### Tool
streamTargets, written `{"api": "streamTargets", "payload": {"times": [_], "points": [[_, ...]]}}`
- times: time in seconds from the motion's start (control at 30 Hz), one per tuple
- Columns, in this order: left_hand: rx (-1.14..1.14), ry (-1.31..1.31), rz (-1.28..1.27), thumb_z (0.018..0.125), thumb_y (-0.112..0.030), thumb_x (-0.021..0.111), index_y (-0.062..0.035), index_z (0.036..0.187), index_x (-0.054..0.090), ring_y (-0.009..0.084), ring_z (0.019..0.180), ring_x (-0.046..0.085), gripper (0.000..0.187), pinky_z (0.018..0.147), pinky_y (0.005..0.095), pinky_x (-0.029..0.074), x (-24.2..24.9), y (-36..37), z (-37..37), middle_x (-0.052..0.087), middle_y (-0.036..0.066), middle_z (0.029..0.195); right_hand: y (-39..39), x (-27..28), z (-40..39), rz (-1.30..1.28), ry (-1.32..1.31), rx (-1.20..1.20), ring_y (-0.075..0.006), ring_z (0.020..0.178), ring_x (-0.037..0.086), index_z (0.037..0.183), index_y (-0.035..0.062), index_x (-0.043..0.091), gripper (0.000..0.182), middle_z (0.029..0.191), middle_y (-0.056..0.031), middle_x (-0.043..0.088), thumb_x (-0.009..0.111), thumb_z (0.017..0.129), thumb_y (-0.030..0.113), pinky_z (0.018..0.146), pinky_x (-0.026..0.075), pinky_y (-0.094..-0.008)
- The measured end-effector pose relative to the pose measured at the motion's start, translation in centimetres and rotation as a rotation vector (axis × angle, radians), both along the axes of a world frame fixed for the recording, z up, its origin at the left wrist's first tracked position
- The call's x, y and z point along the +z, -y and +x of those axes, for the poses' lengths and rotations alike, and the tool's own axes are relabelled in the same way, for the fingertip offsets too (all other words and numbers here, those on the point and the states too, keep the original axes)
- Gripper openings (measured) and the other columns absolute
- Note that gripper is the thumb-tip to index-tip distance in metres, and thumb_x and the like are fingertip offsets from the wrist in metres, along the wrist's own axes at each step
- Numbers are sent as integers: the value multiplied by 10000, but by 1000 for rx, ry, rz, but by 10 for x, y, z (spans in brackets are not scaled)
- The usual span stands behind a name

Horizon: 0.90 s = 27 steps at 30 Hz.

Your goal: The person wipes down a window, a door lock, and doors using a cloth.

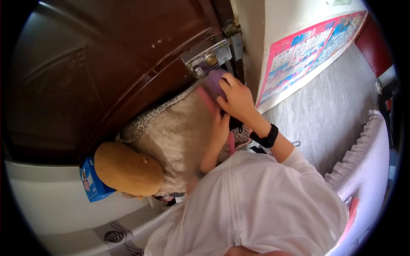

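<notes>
My right hand (235,99), with a black band (265,135) on its wrist, is closed around a bunched purple cloth (218,82). That cloth sits right below the metal lock plate (208,59) of the dark brown door. Just under it, my left hand (218,132) has its fingers drawn together at the lower end of a pink strip (207,100). A beige fleecy cover with leopard-print edging (171,132) spreads beneath and beside both hands. Part of what lies between the hands is hidden by the fingers.
A tan cap (128,168) lies on the cover's left end, beside a blue box (95,181). The brown door (102,68) stands in front. On the right wall hangs a pink-bordered chart (305,53), above grey marbled panelling (329,102). A ruffled lilac cover (363,170) is at right.
</notes>
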<state>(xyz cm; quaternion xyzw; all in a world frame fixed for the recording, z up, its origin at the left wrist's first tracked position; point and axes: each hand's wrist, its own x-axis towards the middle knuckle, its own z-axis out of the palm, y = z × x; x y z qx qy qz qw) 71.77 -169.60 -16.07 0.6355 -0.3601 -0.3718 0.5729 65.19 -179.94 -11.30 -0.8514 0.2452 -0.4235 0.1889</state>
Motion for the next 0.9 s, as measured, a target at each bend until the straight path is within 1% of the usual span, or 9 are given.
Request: {"api": "streamTargets", "payload": {"times": [0.13, 0.23, 0.33, 0.4, 0.47, 0.57, 0.73, 0.8, 0.9], "points": [[85, -205, -67, 959, -212, 461, 17, 1382, 320, 228, 1205, 441, 500, 999, 325, 343, 36, 11, -12, 456, 155, 1301, 8, 47, -3, -146, 90, -23, -291, 845, 568, 924, 54, 550, 310, 1061, -89, 531, 626, 628, 103, 671, 504, -387], [45, -219, -201, 958, -217, 466, 19, 1384, 317, 236, 1226, 432, 509, 1011, 328, 333, 9, 28, 0, 447, 167, 1324, 18, 56, 1, -167, -11, -18, -289, 859, 565, 986, 43, 562, 358, 1112, -66, 545, 619, 642, 126, 694, 503, -386], [37, 57, -115, 963, -215, 458, 21, 1391, 306, 247, 1274, 391, 512, 1037, 326, 304, 25, 34, -6, 424, 173, 1359, 29, 55, -4, -154, -52, -64, -286, 876, 570, 1012, 34, 570, 379, 1128, -57, 559, 616, 651, 144, 702, 505, -381], [91, 77, -20, 951, -264, 466, 41, 1390, 299, 236, 1297, 352, 559, 1063, 336, 263, 66, 30, -25, 382, 165, 1389, 31, 50, -8, -130, -45, -99, -284, 885, 573, 1009, 31, 574, 376, 1128, -59, 565, 615, 655, 149, 706, 504, -378], [119, 163, -54, 950, -267, 469, 42, 1392, 295, 237, 1315, 327, 567, 1073, 335, 247, 76, 31, -29, 369, 168, 1400, 36, 45, -12, -115, -34, -127, -285, 893, 575, 1005, 27, 579, 370, 1130, -69, 567, 615, 659, 156, 711, 503, -375], [82, 262, -180, 961, -225, 467, 23, 1395, 298, 247, 1318, 327, 528, 1064, 324, 260, 56, 31, -23, 384, 177, 1394, 29, 48, -10, -172, -31, -28, -286, 890, 568, 989, 28, 578, 349, 1139, -71, 557, 616, 664, 153, 720, 500, -378], [1, 2, -88, 962, -218, 467, 17, 1379, 319, 232, 1272, 372, 501, 1042, 316, 282, 31, 33, -6, 378, 150, 1392, 28, 52, -7, -154, -83, -14, -290, 859, 558, 1011, 44, 563, 380, 1144, -66, 553, 629, 645, 124, 720, 497, -378], [-8, -64, -160, 960, -217, 472, 14, 1348, 359, 232, 1239, 401, 465, 1030, 314, 293, 23, 39, -10, 417, 144, 1349, 31, 48, -9, -88, -47, -14, -314, 878, 560, 1031, 32, 552, 389, 1155, -76, 550, 618, 658, 122, 737, 491, -391], [-14, -60, -178, 960, -215, 473, 11, 1313, 395, 226, 1205, 428, 427, 1012, 313, 310, 11, 46, -18, 457, 137, 1295, 37, 35, -13, 23, 44, -41, -330, 909, 571, 1046, 34, 555, 380, 1139, -83, 555, 594, 680, 130, 755, 493, -404]]}}
